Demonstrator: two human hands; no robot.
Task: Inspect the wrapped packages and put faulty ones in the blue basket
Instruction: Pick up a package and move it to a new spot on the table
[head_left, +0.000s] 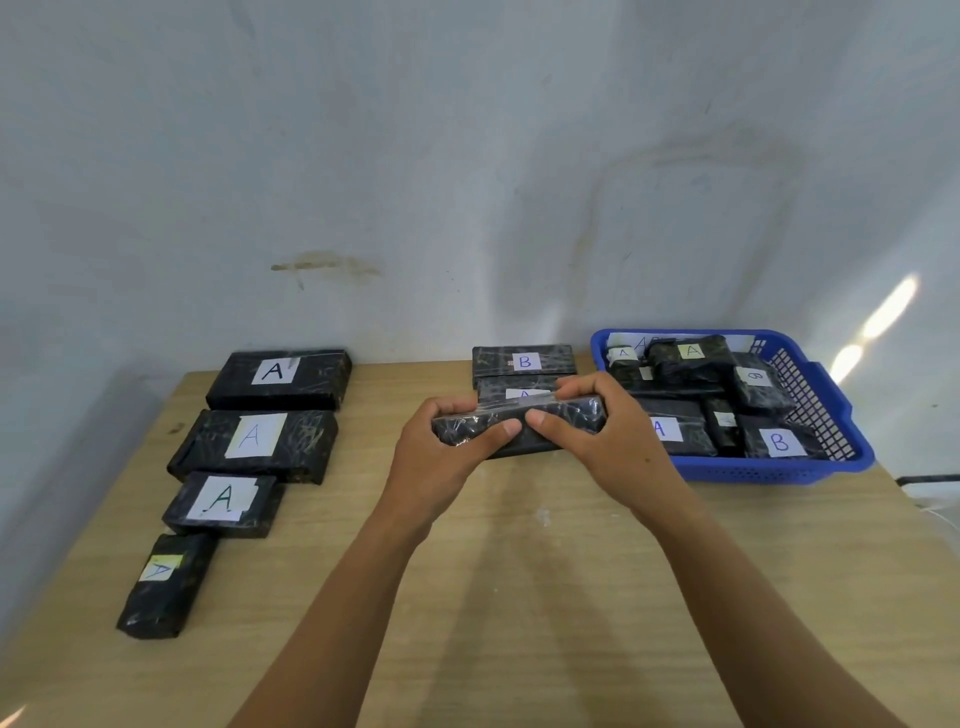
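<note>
Two forearms reach in over the bare wooden tabletop, and both hands are clamped on one wrapped package above the middle of the far edge. The left hand and right hand take an end each, thumbs on the near face, probably so that seams can be checked. The wrap is black, glossy and crinkled, the shape a flat brick. The blue basket, latticed plastic, sits at the far right corner and already holds several. Four packages labelled A line the left edge, likely passed.
</note>
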